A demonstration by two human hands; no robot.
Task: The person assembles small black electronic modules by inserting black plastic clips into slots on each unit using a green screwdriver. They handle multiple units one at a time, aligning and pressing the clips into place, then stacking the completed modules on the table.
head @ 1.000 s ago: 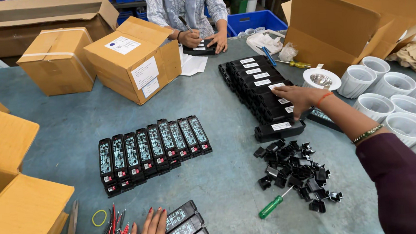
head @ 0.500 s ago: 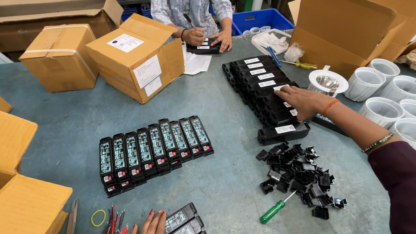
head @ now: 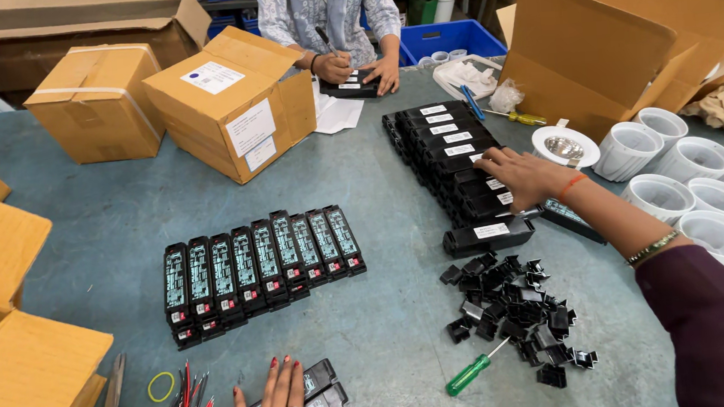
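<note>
Your right hand rests open-fingered on the stacked black modules, centre right; your left hand lies flat, released, on modules at bottom centre.

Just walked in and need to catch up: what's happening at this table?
A person's right hand rests on a stacked row of black modules, while the left hand lies flat on a few similar units at the near edge. A row of opened modules lies mid-table, with a pile of black clips and a green screwdriver nearby. Across the table, another person handles a module.
</note>
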